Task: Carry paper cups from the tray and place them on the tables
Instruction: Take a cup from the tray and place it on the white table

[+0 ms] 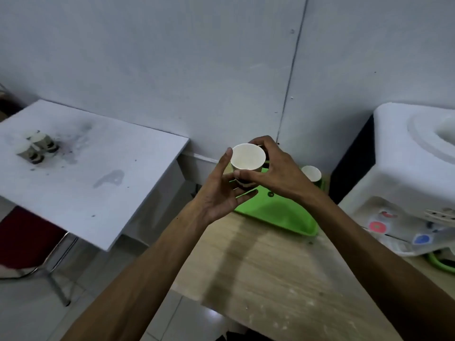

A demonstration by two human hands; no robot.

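Note:
A paper cup (248, 157) with a white inside and dark printed wall is held in the air above the green tray (278, 212). My right hand (273, 171) grips it from the right, thumb and fingers curled round its wall. My left hand (221, 190) is beside and under it with fingers straight, thumb near the rim. A second paper cup (311, 174) stands at the tray's far right corner. Two paper cups (34, 146) stand close together on the white table (98, 183) at the left.
The tray lies on a wooden table (258, 267) under my arms. A white water dispenser (408, 183) stands at the right. A red chair (27, 237) sits under the white table. A grey wall is behind.

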